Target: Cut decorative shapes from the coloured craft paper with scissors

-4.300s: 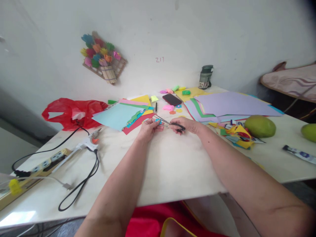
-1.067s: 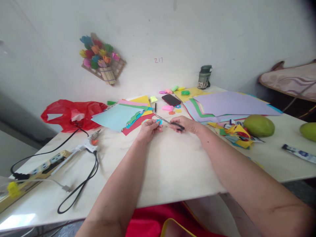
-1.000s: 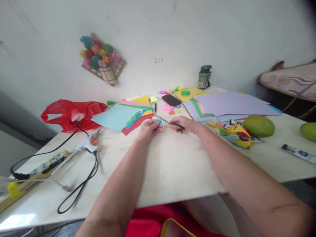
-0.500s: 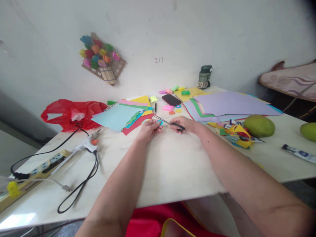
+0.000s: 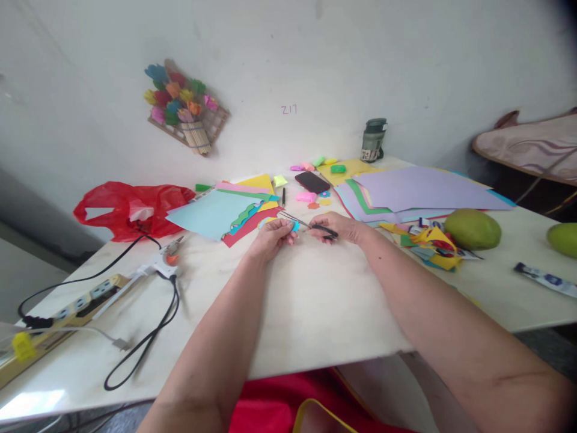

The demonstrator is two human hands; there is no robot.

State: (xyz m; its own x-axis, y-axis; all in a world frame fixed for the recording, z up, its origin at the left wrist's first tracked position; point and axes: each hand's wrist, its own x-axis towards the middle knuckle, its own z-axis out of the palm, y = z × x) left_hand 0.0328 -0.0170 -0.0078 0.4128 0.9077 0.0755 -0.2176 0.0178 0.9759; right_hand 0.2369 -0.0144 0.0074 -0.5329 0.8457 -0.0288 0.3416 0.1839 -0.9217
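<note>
My left hand (image 5: 273, 237) pinches a small blue piece of paper (image 5: 296, 226) between thumb and fingers, above the middle of the white table. My right hand (image 5: 336, 227) is closed round the black handles of a pair of scissors (image 5: 325, 231). Their thin metal blades point left, just beyond the blue piece; whether they touch it I cannot tell. Behind my left hand lies a red sheet of paper (image 5: 238, 231). Small paper flowers, one blue (image 5: 324, 194) and one orange (image 5: 313, 205), lie past my hands.
Coloured sheets (image 5: 211, 210) lie left, more sheets (image 5: 424, 186) right. A phone (image 5: 312, 182) and pink clay pack (image 5: 305, 196) lie behind. Paper scraps (image 5: 435, 246) and a green mango (image 5: 473, 229) are right. A glue gun (image 5: 164, 261), power strip (image 5: 85, 300) and red bag (image 5: 130, 210) are left.
The blue piece has shifted or turned slightly in my left fingers and looks rounder now. My right hand and the scissors stay almost where they were.
</note>
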